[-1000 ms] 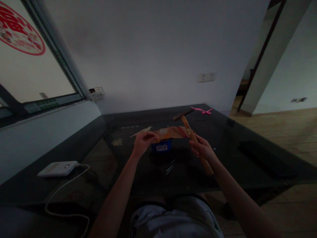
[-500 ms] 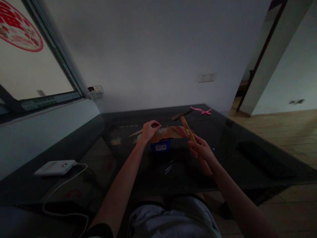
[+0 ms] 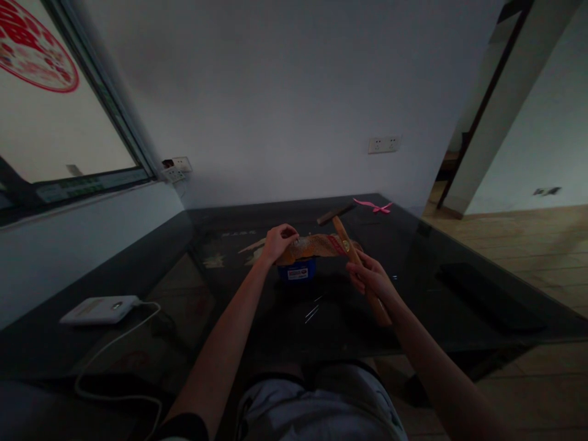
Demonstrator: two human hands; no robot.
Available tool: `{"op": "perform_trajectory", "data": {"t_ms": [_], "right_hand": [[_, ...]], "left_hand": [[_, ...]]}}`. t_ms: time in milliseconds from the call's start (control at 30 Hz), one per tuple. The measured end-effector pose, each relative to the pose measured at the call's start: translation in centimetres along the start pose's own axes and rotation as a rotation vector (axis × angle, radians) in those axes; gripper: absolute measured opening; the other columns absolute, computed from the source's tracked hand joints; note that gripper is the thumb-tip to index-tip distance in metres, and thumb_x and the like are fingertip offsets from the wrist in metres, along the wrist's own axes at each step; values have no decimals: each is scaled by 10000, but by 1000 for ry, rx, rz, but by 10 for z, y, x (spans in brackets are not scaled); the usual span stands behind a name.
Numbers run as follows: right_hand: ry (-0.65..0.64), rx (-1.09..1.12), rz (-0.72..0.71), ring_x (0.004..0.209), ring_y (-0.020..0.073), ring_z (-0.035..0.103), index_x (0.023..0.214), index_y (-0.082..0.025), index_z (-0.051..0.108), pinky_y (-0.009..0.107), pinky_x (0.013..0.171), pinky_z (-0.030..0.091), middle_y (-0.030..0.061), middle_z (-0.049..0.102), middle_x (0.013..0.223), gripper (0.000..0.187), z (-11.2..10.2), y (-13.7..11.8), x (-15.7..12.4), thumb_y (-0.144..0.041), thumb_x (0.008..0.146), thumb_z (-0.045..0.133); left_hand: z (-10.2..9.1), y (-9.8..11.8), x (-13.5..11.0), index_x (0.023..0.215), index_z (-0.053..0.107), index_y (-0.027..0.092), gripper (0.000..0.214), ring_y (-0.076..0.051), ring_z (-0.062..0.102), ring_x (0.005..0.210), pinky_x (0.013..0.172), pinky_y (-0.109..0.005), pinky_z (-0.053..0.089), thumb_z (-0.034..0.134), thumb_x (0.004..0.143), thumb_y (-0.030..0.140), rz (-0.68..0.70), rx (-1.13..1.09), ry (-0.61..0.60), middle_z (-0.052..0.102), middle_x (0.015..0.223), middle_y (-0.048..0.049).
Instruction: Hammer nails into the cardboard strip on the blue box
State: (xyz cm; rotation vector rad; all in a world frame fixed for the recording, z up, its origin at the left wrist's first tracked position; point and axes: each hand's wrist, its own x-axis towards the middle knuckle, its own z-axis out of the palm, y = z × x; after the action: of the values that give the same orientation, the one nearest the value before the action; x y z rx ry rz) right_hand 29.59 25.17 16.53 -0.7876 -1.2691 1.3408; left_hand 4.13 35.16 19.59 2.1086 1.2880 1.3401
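My right hand [image 3: 372,278] is wrapped round the wooden handle of a hammer [image 3: 342,229], whose dark head is raised above the right part of a rough brown piece [image 3: 316,245], perhaps bark or wood. That piece lies across a blue container [image 3: 297,271] with a white label. Over its left part, my left hand [image 3: 279,242] is closed in a pinch, thumb against fingertips. Whatever sits in that pinch is too small to make out. A few thin shiny metal pins or nails [image 3: 311,315] lie on the dark table in front of the container.
The glossy dark table [image 3: 257,337] stands against a wall. On its left is a white power bank [image 3: 98,310] with a cable. A pink ribbon-like thing [image 3: 379,209] lies at the back right, and a flat black object [image 3: 489,297] on the right. Pale scraps [image 3: 214,262] lie left of the container.
The hammer and right hand have shifted very slightly left. The left hand stays in its pinch over the brown piece. The whole view has moved a touch.
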Motion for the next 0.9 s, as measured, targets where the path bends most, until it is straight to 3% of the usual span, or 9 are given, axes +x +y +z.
{"op": "perform_trajectory", "data": {"t_ms": [367, 900], "right_hand": [[-16, -20, 9, 294, 50, 331, 1189, -158, 454, 177, 281, 259, -112, 426, 450, 524, 1, -2, -2, -309, 719, 628], [-62, -13, 22, 294, 49, 327, 1258, -135, 425, 168, 278, 267, -113, 418, 432, 596, 3, 1, -3, -304, 723, 629]], "left_hand": [[1, -10, 4, 761, 655, 150, 112, -162, 620, 717, 691, -280, 491, 637, 707, 246, -17, 17, -124, 666, 745, -37], [-4, -7, 4, 729, 661, 142, 123, -164, 628, 686, 665, -272, 486, 658, 678, 254, -62, -35, -190, 675, 712, -39]]}}
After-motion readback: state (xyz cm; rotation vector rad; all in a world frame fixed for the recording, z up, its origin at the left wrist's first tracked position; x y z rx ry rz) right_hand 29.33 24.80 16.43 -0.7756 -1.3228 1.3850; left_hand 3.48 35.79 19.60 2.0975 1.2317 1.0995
